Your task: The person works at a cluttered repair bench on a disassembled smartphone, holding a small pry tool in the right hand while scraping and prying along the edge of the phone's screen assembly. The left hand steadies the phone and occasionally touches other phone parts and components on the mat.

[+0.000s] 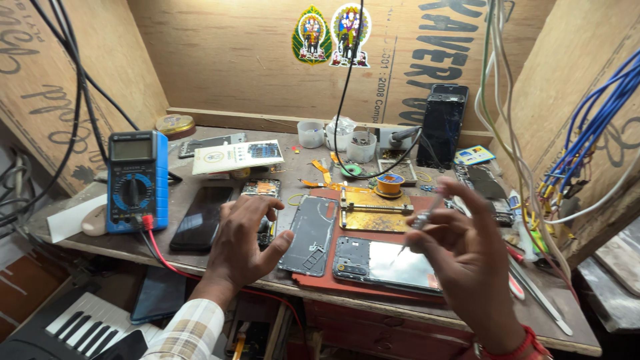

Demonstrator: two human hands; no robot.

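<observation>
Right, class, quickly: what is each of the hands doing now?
Left hand: open, fingers spread, holding nothing, over the workbench.
Right hand: closed on a thin silver metal screwdriver.

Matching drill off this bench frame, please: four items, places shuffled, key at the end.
Items:
1. multimeter
2. screwdriver
3. opened phone
4. back cover

Places:
A. pinched in the right hand
B. flat on the red mat, under the right hand
C. on the bench's left side, red lead plugged in
D. on the mat's left edge, beside the left hand

Pairs: 1-C, 2-A, 3-B, 4-D
</observation>
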